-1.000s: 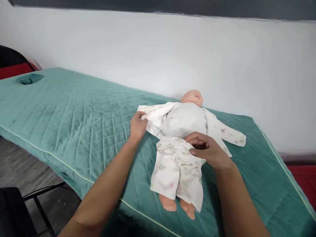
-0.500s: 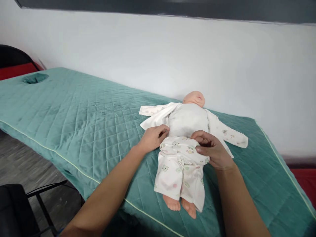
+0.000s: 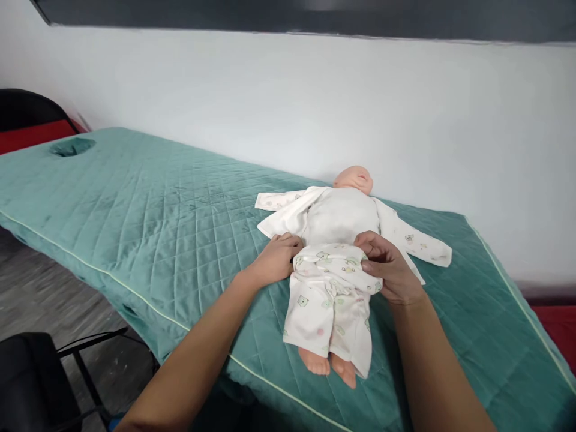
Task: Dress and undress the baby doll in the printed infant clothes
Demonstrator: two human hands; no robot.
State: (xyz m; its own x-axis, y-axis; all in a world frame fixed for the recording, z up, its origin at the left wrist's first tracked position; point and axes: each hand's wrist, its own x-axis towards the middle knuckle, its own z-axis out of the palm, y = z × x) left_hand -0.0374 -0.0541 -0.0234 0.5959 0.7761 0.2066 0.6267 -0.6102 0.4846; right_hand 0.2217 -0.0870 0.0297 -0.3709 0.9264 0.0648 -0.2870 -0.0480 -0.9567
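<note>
A baby doll (image 3: 342, 216) lies on its back on a green quilted massage table (image 3: 148, 216), head toward the wall. It wears printed white trousers (image 3: 330, 300), and an open white top (image 3: 288, 210) is spread out under it with both sleeves out to the sides. My left hand (image 3: 276, 261) grips the waistband of the trousers at the doll's left-side hip. My right hand (image 3: 389, 267) grips the waistband on the other side. Bare doll feet (image 3: 328, 367) stick out of the trouser legs.
The table has a face hole (image 3: 72, 146) at its far left end and runs along a white wall. A dark chair (image 3: 31, 384) stands on the floor at the lower left. Red upholstery (image 3: 555, 330) shows at the right edge and at the far left.
My left hand let go of the top's left sleeve and came to the trousers' waistband. Both hands have drawn the waistband up the doll's body.
</note>
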